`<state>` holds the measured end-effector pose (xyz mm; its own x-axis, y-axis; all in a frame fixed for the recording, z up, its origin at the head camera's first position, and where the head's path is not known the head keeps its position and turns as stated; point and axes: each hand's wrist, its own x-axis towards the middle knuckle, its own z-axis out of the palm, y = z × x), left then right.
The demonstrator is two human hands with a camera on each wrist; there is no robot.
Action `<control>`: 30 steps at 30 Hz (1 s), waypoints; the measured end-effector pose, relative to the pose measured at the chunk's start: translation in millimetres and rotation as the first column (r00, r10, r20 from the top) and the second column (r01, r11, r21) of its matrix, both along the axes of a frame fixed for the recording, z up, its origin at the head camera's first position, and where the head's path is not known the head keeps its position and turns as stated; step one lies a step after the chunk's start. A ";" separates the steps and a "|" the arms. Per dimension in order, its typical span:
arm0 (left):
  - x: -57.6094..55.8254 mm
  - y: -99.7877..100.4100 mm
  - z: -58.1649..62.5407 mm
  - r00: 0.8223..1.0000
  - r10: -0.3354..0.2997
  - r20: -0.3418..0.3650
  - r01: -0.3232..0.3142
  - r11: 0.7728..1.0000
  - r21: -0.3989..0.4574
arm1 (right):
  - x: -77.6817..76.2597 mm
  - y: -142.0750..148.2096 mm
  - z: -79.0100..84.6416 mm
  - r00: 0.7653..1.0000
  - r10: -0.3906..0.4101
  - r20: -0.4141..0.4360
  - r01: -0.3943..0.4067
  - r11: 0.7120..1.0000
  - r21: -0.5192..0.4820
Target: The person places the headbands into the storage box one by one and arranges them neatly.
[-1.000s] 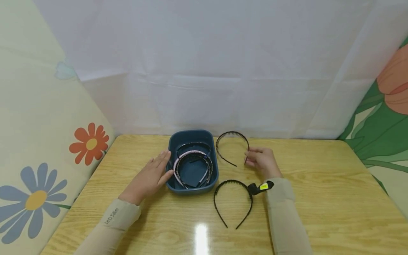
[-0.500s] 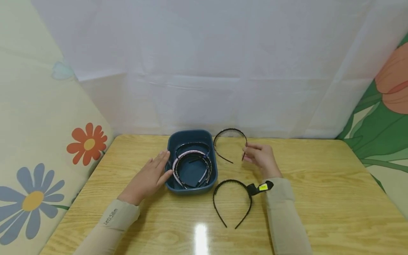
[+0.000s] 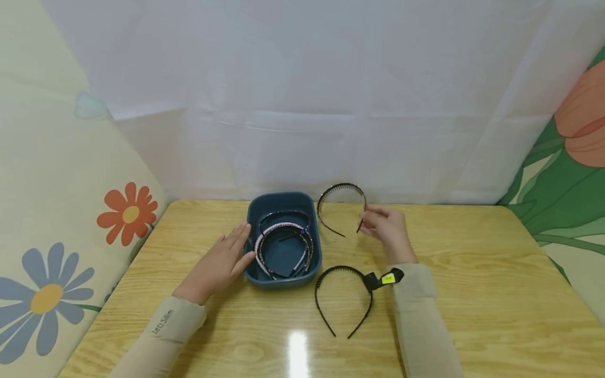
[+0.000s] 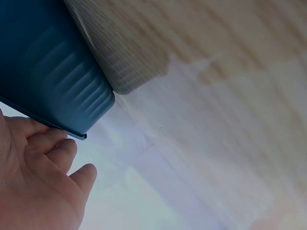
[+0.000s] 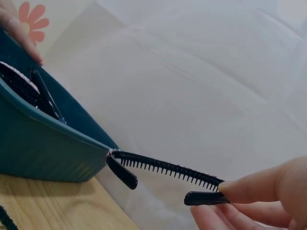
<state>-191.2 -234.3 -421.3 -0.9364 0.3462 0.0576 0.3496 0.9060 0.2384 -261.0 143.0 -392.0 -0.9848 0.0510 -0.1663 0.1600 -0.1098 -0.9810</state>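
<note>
A black toothed headband point(image 3: 341, 186) is up off the table just right of the blue plastic bin point(image 3: 283, 284). My right hand point(image 3: 386, 231) pinches one end of it between thumb and fingers; in the right wrist view its comb teeth point(image 5: 168, 168) point down. The bin holds several headbands, one of them with a pink-and-white band point(image 3: 279, 226). My left hand point(image 3: 215, 265) rests on the bin's left rim with its fingers fairly straight. In the left wrist view those fingers point(image 4: 45, 141) touch the rim from outside.
A second black headband point(image 3: 344, 268) with a black bow point(image 3: 372, 282) and yellow tag point(image 3: 389, 278) lies on the wooden table point(image 3: 482, 294), beside my right forearm. Behind the table's back edge hangs a white cloth point(image 3: 293, 142).
My right hand has lifted the held headband up and slightly left, toward the back of the table. My left hand and the bin have barely shifted.
</note>
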 end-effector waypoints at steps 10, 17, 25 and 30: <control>0.2 -0.2 1.9 1.000 0.002 0.001 -0.002 1.000 0.001 | 3.2 -9.5 8.9 0.997 -0.039 -0.064 0.036 0.998 -0.060; 0.9 0.2 3.7 1.000 0.002 0.010 -0.002 1.000 0.004 | 5.0 -26.1 5.9 0.993 -0.043 -0.106 0.028 0.990 -0.137; 0.8 0.6 3.9 1.000 0.001 0.015 -0.001 1.000 0.001 | 9.1 -48.4 -1.4 0.994 -0.034 -0.107 0.014 0.982 -0.188; 0.8 1.1 4.5 1.000 0.002 0.022 -0.002 1.000 0.001 | 12.7 -63.8 -6.4 0.992 -0.017 -0.127 -0.010 0.977 -0.212</control>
